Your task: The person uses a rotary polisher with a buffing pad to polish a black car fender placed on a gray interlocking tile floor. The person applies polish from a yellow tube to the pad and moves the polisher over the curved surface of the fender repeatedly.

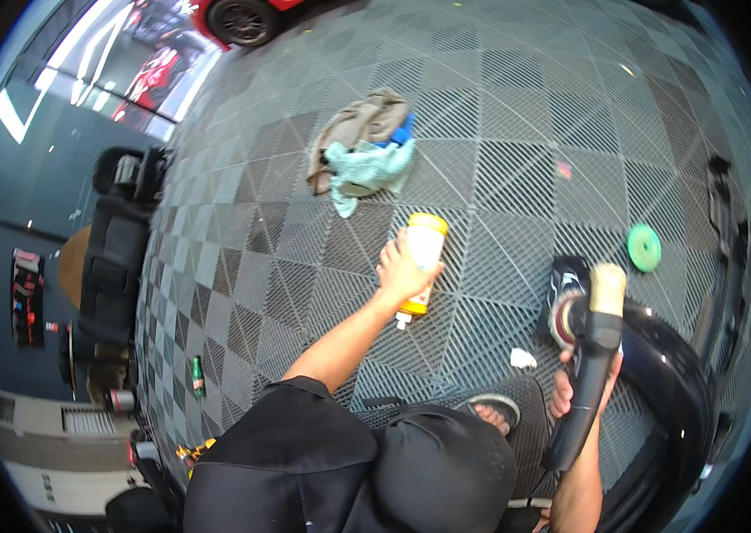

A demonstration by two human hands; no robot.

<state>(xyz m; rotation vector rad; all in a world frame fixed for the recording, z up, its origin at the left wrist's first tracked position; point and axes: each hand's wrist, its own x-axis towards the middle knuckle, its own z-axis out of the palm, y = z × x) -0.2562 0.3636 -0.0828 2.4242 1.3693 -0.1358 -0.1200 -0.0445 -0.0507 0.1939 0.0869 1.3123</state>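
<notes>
A: Start at the hands. Left?
B: Left hand point(408, 275) is wrapped round a yellow plastic squeeze bottle with a white label point(427, 243), in front of the knees. Its small white nozzle points back toward the person. Cannot tell whether the bottle rests on the floor or is lifted.
A: Right?
B: Right hand point(607, 391) grips a long dark-bodied handheld power tool with a cream-coloured end point(596, 346). Fingers show on both sides of the body; the palm is hidden behind it. Cream end points away from the person.
A: Beside the tool?
B: A small crumpled white scrap point(523, 358), left of the right hand. Beyond the tool, to the right, a round green pad point(644, 248) on the floor. A glossy black curved panel point(671, 369) stands just right of the tool.
A: Ground?
B: Ribbed plastic floor tiles in light and dark grey point(518, 173). A sandalled foot point(493, 414) shows near the black-clothed knees point(438, 462).
A: Farther out?
B: A heap of grey-brown and pale teal cloths point(371, 164), with a bit of blue, past the bottle. Green glass bottle point(198, 377) upper-left of the knees. Red car with a dark wheel point(244, 21) at the far edge.
</notes>
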